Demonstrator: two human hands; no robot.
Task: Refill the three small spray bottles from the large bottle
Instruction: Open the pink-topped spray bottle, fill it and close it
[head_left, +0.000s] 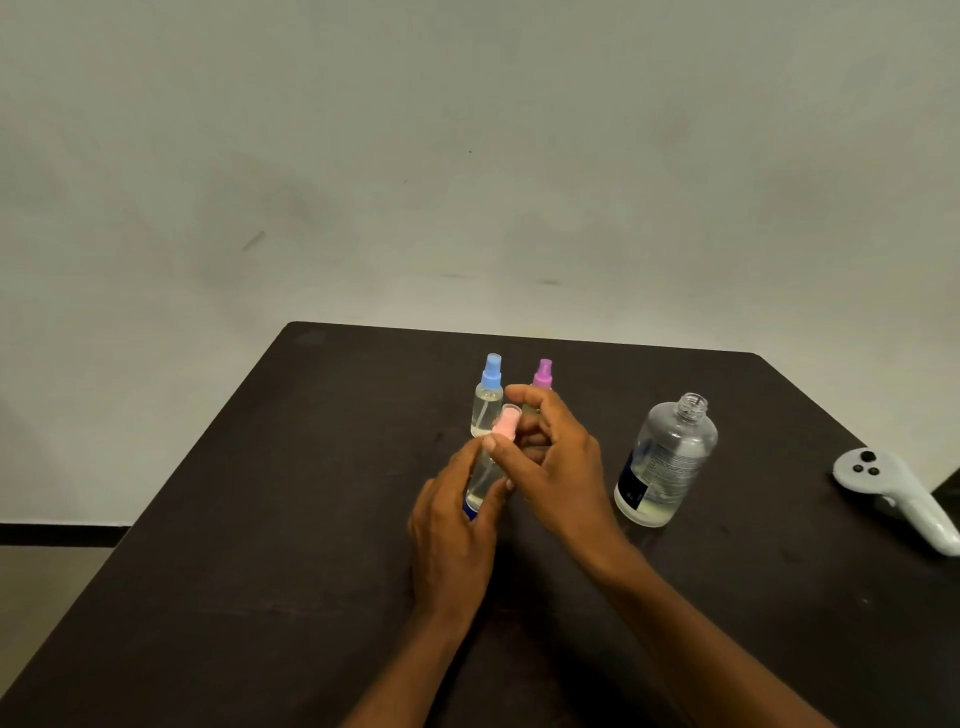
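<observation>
Left hand (457, 525) clamped round pink-capped spray bottle (483, 473), frame centre.
Right hand (550, 457) pinching pink cap (506, 422) from the right, just above that grip; bottle axis near upright, top leaning right. Large bottle (667, 462) open-necked, right of centre on table (260, 519).

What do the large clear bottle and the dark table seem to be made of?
Large clear bottle: probably transparent plastic, perhaps glass; glossy, liquid shows through. Dark brown table: matte laminate or painted wood, I think; dull sheen, no grain visible.
</observation>
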